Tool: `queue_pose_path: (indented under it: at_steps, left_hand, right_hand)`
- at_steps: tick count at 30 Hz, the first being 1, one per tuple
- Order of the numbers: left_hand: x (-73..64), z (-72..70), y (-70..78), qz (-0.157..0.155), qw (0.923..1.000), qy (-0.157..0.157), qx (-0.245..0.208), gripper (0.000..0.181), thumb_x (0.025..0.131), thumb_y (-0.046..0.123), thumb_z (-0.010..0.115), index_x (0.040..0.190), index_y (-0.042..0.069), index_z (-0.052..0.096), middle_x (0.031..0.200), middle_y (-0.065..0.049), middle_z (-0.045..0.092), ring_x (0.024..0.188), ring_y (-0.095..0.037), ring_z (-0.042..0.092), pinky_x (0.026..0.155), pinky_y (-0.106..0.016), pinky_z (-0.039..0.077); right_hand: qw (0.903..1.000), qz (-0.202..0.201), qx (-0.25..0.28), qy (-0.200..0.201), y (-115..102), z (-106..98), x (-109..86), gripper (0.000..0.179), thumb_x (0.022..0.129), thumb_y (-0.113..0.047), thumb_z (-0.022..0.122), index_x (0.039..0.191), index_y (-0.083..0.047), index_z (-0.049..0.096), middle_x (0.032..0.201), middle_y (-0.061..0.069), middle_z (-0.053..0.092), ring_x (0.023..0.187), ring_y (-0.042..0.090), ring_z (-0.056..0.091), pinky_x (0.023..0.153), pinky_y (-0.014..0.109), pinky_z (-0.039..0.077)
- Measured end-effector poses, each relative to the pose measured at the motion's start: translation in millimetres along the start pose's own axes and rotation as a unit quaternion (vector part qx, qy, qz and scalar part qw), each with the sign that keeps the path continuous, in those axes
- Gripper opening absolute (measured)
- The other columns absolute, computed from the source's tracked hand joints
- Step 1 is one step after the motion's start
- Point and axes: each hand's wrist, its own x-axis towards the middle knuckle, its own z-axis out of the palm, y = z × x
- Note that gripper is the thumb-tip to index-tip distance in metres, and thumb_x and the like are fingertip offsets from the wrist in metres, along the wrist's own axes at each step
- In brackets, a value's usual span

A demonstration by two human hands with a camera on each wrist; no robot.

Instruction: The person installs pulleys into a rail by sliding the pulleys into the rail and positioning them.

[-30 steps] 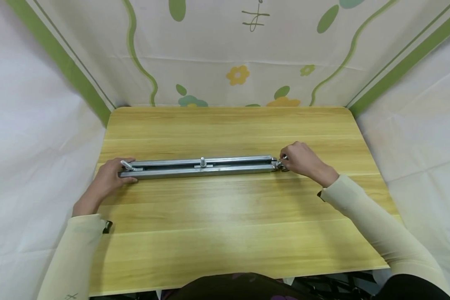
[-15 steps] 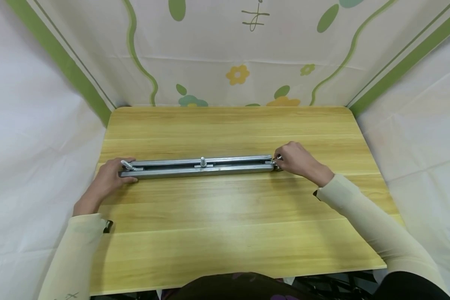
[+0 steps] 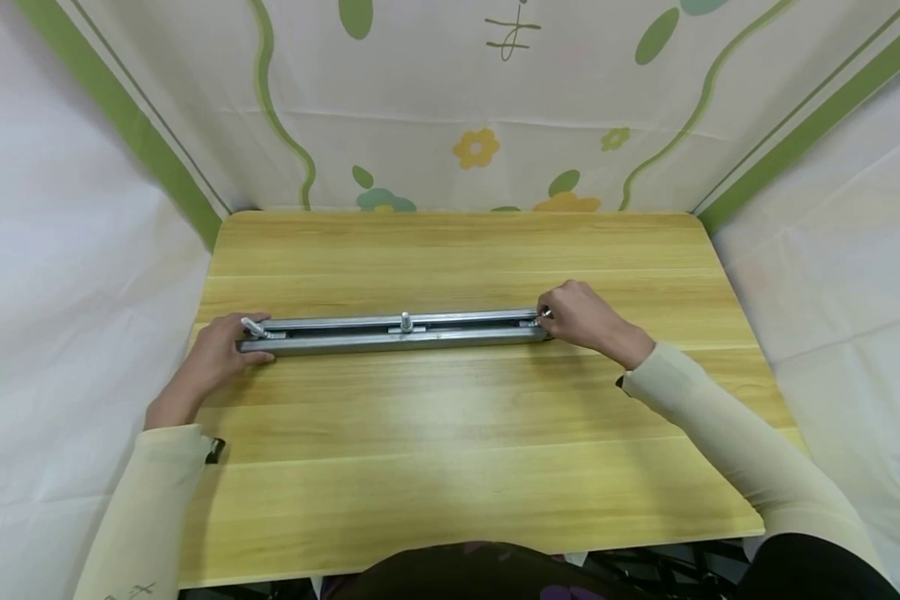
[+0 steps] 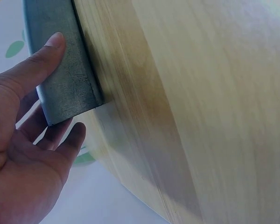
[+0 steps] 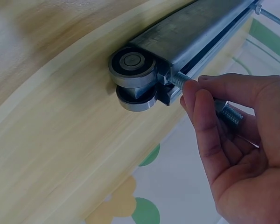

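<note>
A long metal channel rail (image 3: 465, 338) lies across the table, its slot facing up. My left hand (image 3: 213, 354) grips its left end, the thumb (image 4: 51, 51) on the near side wall and the fingers behind. At the right end, my right hand (image 3: 581, 317) pinches the threaded bolt (image 5: 179, 79) of a roller trolley. The trolley's bearing wheels (image 5: 132, 63) stick out of the rail's end, while its bolt is at the slot's mouth. Within the slot are a middle bolt (image 3: 407, 322) and a slanted left bolt (image 3: 253, 327). A threaded piece (image 5: 231, 114) shows beneath my right fingers.
The wooden table (image 3: 450, 467) has its front edge close to the person's body. A white cloth (image 3: 420, 92) with green and yellow prints hangs behind it, and white sheets (image 3: 67, 275) stand on both sides.
My right hand has moved left, bringing the roller trolley from just outside the rail's right end partly into its slot. The left hand and the rail have stayed in place.
</note>
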Motion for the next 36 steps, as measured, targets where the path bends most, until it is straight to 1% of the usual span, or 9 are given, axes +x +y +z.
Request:
queue_pose_path:
  at_steps: [4,16,23,27,31,36]
  left_hand:
    - [0.5,-0.4,0.1,0.000,1.0000,-0.001,0.000,0.069,0.079,0.004,0.092,0.139,-0.009,0.061,0.125,-0.041,0.063,0.116,-0.060,0.059,0.098,-0.072,0.044]
    - [1.1,-0.6,-1.2,0.002,1.0000,0.001,-0.002,0.068,0.079,0.004,0.092,0.138,-0.009,0.062,0.125,-0.041,0.063,0.115,-0.060,0.059,0.097,-0.072,0.045]
    - [0.7,0.6,-0.6,0.003,1.0000,0.003,0.000,0.068,0.078,0.004,0.092,0.138,-0.010,0.062,0.123,-0.041,0.064,0.114,-0.060,0.060,0.096,-0.072,0.046]
    - [0.5,0.3,-0.3,0.005,1.0000,0.007,-0.001,0.068,0.078,0.004,0.093,0.137,-0.009,0.062,0.123,-0.041,0.064,0.114,-0.059,0.060,0.096,-0.071,0.045]
    - [0.4,0.2,-0.3,0.005,0.9999,0.010,-0.004,0.068,0.078,0.004,0.093,0.137,-0.009,0.063,0.124,-0.041,0.064,0.114,-0.059,0.060,0.097,-0.071,0.045]
    - [0.2,1.0,-0.7,0.003,0.9999,0.008,-0.006,0.068,0.078,0.004,0.092,0.137,-0.009,0.062,0.123,-0.040,0.064,0.114,-0.059,0.060,0.097,-0.071,0.045]
  right_hand:
    - [1.0000,-0.002,-0.004,-0.002,-4,0,2.6,0.009,0.095,-0.005,0.075,0.098,0.000,0.082,0.087,0.012,0.079,0.057,0.007,0.063,0.065,0.037,0.061]
    - [0.9999,-0.010,-0.013,0.001,-13,2,11.4,0.007,0.094,-0.007,0.077,0.090,-0.003,0.081,0.076,0.006,0.076,0.054,0.007,0.058,0.062,0.035,0.058]
    - [0.9999,-0.014,-0.005,0.002,-17,3,16.7,0.009,0.094,-0.005,0.075,0.086,-0.003,0.079,0.069,0.003,0.071,0.050,0.008,0.048,0.056,0.030,0.049]
    - [0.9999,-0.014,0.001,0.002,-20,5,19.8,0.012,0.095,-0.005,0.075,0.083,-0.005,0.078,0.064,-0.001,0.066,0.047,0.006,0.048,0.055,0.028,0.046]
    - [0.9999,-0.014,0.004,0.001,-22,5,21.0,0.015,0.095,-0.006,0.075,0.080,-0.005,0.076,0.061,-0.003,0.063,0.046,0.007,0.047,0.052,0.027,0.044]
    - [0.9999,-0.013,-0.001,-0.003,-25,5,22.5,0.014,0.095,-0.007,0.076,0.080,-0.005,0.075,0.062,-0.002,0.063,0.047,0.007,0.048,0.051,0.026,0.043]
